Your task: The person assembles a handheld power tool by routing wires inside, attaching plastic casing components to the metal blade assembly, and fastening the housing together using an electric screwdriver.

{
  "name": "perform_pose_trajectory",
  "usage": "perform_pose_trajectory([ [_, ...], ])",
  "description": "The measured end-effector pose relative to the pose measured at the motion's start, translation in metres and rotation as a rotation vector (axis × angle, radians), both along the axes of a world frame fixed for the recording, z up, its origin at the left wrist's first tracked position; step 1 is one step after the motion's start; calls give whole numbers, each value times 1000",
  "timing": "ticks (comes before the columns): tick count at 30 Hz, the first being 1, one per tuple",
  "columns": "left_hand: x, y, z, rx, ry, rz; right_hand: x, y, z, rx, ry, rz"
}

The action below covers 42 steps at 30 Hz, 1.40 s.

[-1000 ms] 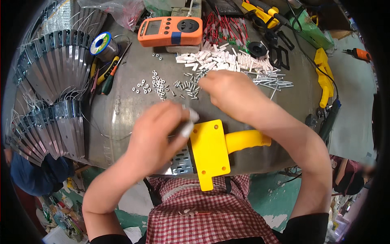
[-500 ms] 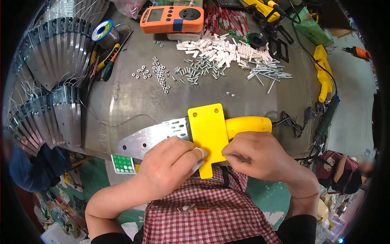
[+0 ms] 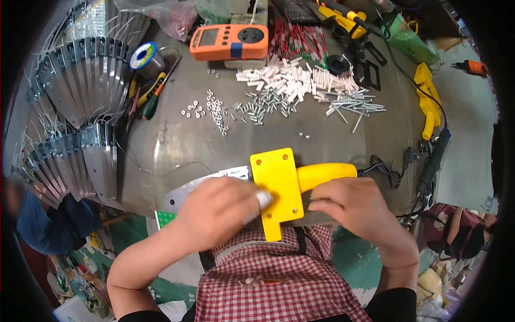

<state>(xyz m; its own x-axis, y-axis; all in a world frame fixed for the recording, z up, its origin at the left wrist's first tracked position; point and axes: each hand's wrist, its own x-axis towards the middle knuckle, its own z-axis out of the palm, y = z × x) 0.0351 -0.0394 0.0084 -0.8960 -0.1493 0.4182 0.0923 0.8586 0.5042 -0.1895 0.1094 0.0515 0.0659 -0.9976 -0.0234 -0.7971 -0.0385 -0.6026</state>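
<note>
A yellow pipe welding iron (image 3: 276,185) lies across the near part of the bench, its handle toward the right and its flat metal plate (image 3: 182,194) toward the left. Screws sit in the corners of its housing. My left hand (image 3: 220,209) is over the plate, its fingertips by the housing's left edge; one finger wears a white wrap. Motion blurs those fingers, so their grip cannot be made out. Just below the handle is my right hand (image 3: 354,206), thumb and fingers bent and apart, with nothing visible between them.
Beyond the iron lie loose nuts (image 3: 217,112), short screws (image 3: 263,107), white sleeves (image 3: 289,80) and long screws (image 3: 357,104). An orange multimeter (image 3: 230,42) stands behind. Metal plates (image 3: 99,161), a solder spool (image 3: 146,58) and screwdrivers (image 3: 153,102) are at left; a soldering iron (image 3: 434,155) is at right.
My right thumb and fingers have parted from a pinch, and the hand has moved off the housing. Two screws at the housing's near corners now show. My left hand has shifted slightly.
</note>
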Motion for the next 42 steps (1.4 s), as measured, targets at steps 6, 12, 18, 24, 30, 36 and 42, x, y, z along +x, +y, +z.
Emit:
perform_pose_trajectory([
  [6, -61, -63, -19, -139, -105, 290, -11, 12, -1, -140, -220, -328],
  [12, -70, -78, -18, -342, -212, 130, -26, 40, -23, -277, -303, -617],
  [18, -82, -73, -12, -189, -215, 212, -26, 33, -48, -587, 68, -405],
  [24, -114, -42, 10, 300, -217, 41, -27, 35, -52, -659, 187, -342],
  [30, -149, -3, 27, 548, -386, -185, -25, 37, -54, -675, 112, -328],
  [36, -157, 1, 24, 600, -448, -177, -28, 44, -57, -673, 269, -266],
  [42, -141, 14, 14, 73, -139, -141, -81, 29, -46, -521, 195, -396],
])
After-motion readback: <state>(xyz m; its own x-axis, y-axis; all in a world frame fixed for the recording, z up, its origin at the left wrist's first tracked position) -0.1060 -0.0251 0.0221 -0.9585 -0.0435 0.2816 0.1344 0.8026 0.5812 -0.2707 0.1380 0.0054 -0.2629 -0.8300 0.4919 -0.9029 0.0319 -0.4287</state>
